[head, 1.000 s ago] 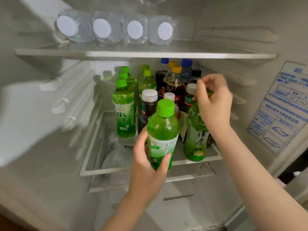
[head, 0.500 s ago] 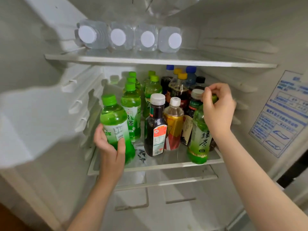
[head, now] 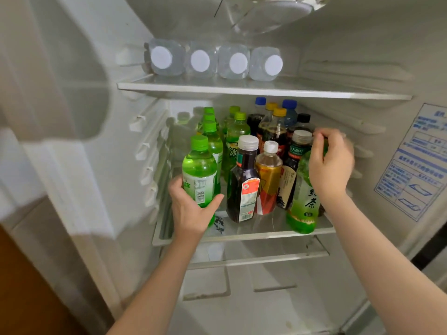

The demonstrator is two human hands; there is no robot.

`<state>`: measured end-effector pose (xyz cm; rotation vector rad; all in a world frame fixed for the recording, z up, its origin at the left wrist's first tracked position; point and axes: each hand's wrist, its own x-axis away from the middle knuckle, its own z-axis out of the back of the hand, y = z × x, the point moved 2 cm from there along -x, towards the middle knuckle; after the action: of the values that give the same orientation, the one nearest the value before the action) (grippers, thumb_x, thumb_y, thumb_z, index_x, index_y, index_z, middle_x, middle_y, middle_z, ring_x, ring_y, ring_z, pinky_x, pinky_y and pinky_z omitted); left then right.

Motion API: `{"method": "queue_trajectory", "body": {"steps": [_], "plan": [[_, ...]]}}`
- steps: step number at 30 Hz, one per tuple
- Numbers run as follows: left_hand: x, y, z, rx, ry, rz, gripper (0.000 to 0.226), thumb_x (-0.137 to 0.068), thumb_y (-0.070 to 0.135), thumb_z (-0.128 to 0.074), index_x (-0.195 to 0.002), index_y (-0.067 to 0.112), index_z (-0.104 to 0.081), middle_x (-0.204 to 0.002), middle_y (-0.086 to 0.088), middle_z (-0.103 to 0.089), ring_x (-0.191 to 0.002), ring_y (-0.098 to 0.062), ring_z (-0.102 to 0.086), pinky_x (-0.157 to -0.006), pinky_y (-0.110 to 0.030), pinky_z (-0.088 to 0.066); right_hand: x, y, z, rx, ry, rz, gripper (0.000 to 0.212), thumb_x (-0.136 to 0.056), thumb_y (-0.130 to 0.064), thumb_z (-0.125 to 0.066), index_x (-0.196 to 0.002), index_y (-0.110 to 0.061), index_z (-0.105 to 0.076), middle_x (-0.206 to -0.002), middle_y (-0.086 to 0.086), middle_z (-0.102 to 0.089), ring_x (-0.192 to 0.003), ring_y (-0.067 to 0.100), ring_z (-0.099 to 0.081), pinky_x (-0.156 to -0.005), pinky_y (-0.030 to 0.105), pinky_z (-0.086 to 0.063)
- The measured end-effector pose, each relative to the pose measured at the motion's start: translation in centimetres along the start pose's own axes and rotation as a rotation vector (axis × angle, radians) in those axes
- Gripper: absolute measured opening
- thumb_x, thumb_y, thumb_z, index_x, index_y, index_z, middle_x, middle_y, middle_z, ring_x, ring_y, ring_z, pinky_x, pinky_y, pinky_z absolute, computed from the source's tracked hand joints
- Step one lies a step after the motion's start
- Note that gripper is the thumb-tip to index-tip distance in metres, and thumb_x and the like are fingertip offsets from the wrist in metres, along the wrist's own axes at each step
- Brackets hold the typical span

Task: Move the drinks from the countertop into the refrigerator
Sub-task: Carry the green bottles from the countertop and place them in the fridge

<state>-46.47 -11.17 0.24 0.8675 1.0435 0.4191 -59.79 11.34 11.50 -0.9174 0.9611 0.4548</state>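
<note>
I look into the open refrigerator. My left hand (head: 191, 209) grips a short green soda bottle (head: 199, 170) with a green cap, upright at the front left of the middle glass shelf (head: 242, 235). My right hand (head: 331, 163) holds the top of a green tea bottle (head: 303, 201) standing at the shelf's front right; its cap is hidden under my fingers. Between them stand a dark bottle with a white cap (head: 243, 187), an amber bottle (head: 268, 180) and several more green, dark and blue-capped bottles behind.
Several clear water bottles (head: 215, 61) lie on their sides on the upper shelf (head: 314, 93), white caps facing me. A blue printed label (head: 413, 163) is on the fridge's right wall. Lower shelf rails (head: 258, 259) sit beneath. The fridge's left wall (head: 72, 117) is close.
My left hand has carried the short green bottle from the shelf's front middle to its left side and deeper onto the shelf. My right hand stays on the green tea bottle's top.
</note>
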Motion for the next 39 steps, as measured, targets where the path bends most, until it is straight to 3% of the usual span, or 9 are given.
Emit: {"method": "queue_trajectory", "body": {"steps": [4,9,13,16,20,23,28,35,39], "plan": [[0.9,-0.2,-0.3,-0.123,0.089,0.018,0.074,-0.065,0.028,-0.085,-0.116,-0.007,-0.044,-0.113,-0.020,-0.043,-0.109,-0.034,-0.042,-0.091,-0.037,-0.035,0.7,0.1,-0.3,0.030,0.013,-0.012,0.024,-0.096,-0.022,-0.041,-0.104,-0.010,-0.061,-0.104,0.005,-0.065,-0.101,0.026,-0.055,-0.082,0.018,-0.028],[1.2,-0.8,-0.2,0.279,-0.107,0.062,0.063,-0.084,0.017,-0.069,-0.130,0.004,-0.028,-0.125,-0.012,-0.049,-0.110,-0.018,-0.054,-0.092,-0.028,-0.047,0.7,0.1,-0.3,0.009,0.015,-0.041,0.023,-0.096,-0.022,-0.043,-0.105,-0.011,-0.060,-0.106,0.005,-0.065,-0.104,0.028,-0.054,-0.081,0.014,-0.024],[1.0,-1.0,-0.4,0.343,-0.237,0.136,0.049,-0.086,0.036,-0.055,-0.123,0.019,-0.028,-0.121,0.000,-0.050,-0.105,0.006,-0.054,-0.084,-0.013,-0.046,0.9,0.0,-0.2,-0.019,0.018,-0.056,0.022,-0.096,-0.021,-0.044,-0.106,-0.011,-0.060,-0.107,0.004,-0.064,-0.102,0.026,-0.055,-0.080,0.016,-0.027],[1.1,-1.2,-0.7,0.292,-0.250,0.201,0.059,-0.080,0.042,-0.051,-0.130,0.016,-0.031,-0.123,0.001,-0.042,-0.112,-0.004,-0.044,-0.093,-0.017,-0.038,1.0,0.0,-0.1,-0.028,0.016,-0.053,0.022,-0.096,-0.021,-0.044,-0.108,-0.011,-0.060,-0.109,0.005,-0.064,-0.103,0.026,-0.054,-0.082,0.019,-0.030],[0.8,-1.5,-0.8,-0.027,-0.219,0.097,0.082,-0.072,0.042,-0.071,-0.132,0.004,-0.030,-0.120,0.000,-0.027,-0.112,-0.004,-0.019,-0.097,-0.021,-0.020,1.1,-0.1,0.1,-0.028,0.018,-0.038,0.022,-0.096,-0.019,-0.044,-0.108,-0.010,-0.060,-0.108,0.006,-0.064,-0.103,0.027,-0.055,-0.084,0.018,-0.029],[0.7,-2.0,-0.7,0.070,-0.257,0.122,0.074,-0.079,0.018,-0.076,-0.134,0.006,-0.028,-0.124,-0.001,-0.035,-0.117,-0.010,-0.036,-0.100,-0.022,-0.032,1.1,-0.2,0.1,-0.032,0.020,-0.041,0.022,-0.096,-0.019,-0.044,-0.108,-0.010,-0.060,-0.109,0.005,-0.064,-0.104,0.027,-0.055,-0.084,0.018,-0.030],[1.1,-2.0,-0.8,0.206,-0.357,0.075,0.054,-0.086,0.014,-0.068,-0.124,0.023,-0.030,-0.117,0.006,-0.050,-0.101,0.017,-0.050,-0.078,0.001,-0.039,1.1,-0.2,0.1,-0.017,0.010,-0.043,0.024,-0.096,-0.021,-0.043,-0.109,-0.010,-0.060,-0.110,0.005,-0.064,-0.106,0.026,-0.054,-0.086,0.021,-0.031],[1.4,-1.7,-1.0,0.120,-0.265,0.028,0.065,-0.078,0.026,-0.076,-0.129,0.021,-0.036,-0.117,0.011,-0.044,-0.104,0.004,-0.049,-0.081,-0.004,-0.040,1.3,-1.3,0.4,0.096,0.037,-0.073,0.026,-0.095,-0.020,-0.045,-0.114,-0.012,-0.062,-0.130,0.003,-0.057,-0.121,0.029,-0.045,-0.097,0.033,-0.033],[1.2,-1.7,-1.1,0.004,-0.236,0.030,0.073,-0.076,0.033,-0.076,-0.135,0.016,-0.037,-0.118,0.010,-0.038,-0.112,-0.004,-0.040,-0.091,-0.019,-0.035,2.6,-3.5,0.8,0.104,0.139,0.034,0.029,-0.091,-0.017,-0.048,-0.115,-0.010,-0.062,-0.136,0.009,-0.051,-0.125,0.032,-0.041,-0.104,0.037,-0.031]]}}
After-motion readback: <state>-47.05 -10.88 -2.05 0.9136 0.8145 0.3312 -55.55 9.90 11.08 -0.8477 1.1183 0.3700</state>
